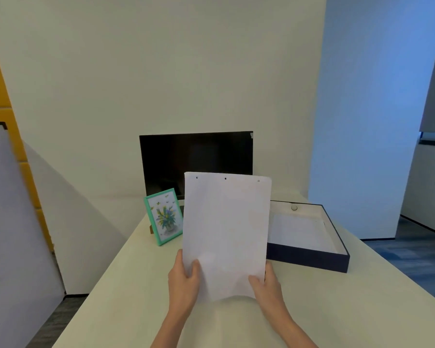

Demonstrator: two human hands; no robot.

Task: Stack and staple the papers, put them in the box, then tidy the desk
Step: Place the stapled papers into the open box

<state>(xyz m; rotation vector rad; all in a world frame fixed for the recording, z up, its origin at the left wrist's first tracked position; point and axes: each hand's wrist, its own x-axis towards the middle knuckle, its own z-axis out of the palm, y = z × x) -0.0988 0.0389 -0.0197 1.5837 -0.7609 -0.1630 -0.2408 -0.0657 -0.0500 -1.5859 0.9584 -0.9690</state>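
Head view: left hand [183, 280] and right hand [268, 285] grip blank papers [226, 229] upright, no writing legible.

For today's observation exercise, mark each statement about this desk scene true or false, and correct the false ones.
1. Both hands hold the white stack of papers upright. True: the left hand and right hand grip its lower edge.
2. The dark blue shallow box is closed with a lid. False: it is open, showing a pale interior.
3. The green-framed flower picture stands to the left of the papers. True.
4. The black flat monitor shows a bright picture. False: its screen is dark.
5. The papers lie inside the box. False: they are held above the cream desk.
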